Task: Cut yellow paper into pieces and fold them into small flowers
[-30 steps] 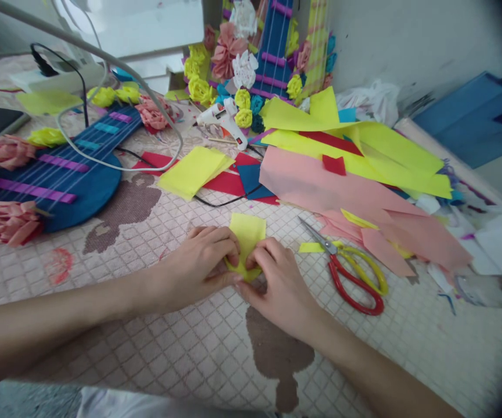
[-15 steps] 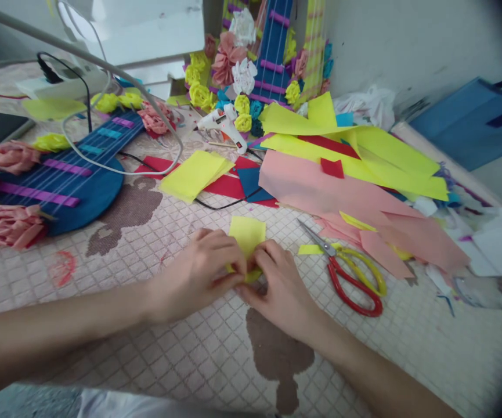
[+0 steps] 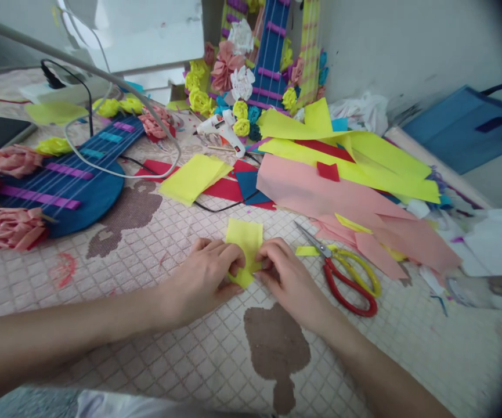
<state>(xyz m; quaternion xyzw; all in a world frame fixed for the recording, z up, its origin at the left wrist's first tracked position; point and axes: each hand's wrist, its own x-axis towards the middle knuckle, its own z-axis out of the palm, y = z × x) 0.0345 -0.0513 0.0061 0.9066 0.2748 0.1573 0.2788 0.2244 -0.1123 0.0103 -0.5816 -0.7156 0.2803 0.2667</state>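
A small rectangle of yellow paper lies between my hands, its near corners turned or pinched. My left hand has its fingers curled on the paper's left edge, thumb pressed below. On the right edge, my right hand pinches the same sheet between thumb and bent fingers. Just right of my right hand rest open-bladed scissors with one red and one yellow handle, over a thin yellow strip. Beyond the held sheet lies a stack of yellow paper pieces.
A blue paper guitar with pink flowers occupies the left. A white glue gun with a black cord lies behind. Pink sheets and yellow sheets spread right. More decorated guitars lean at the back.
My right fingers have drawn slightly away from my left ones, and more of the yellow paper's near end shows between them. The view has shifted a little.
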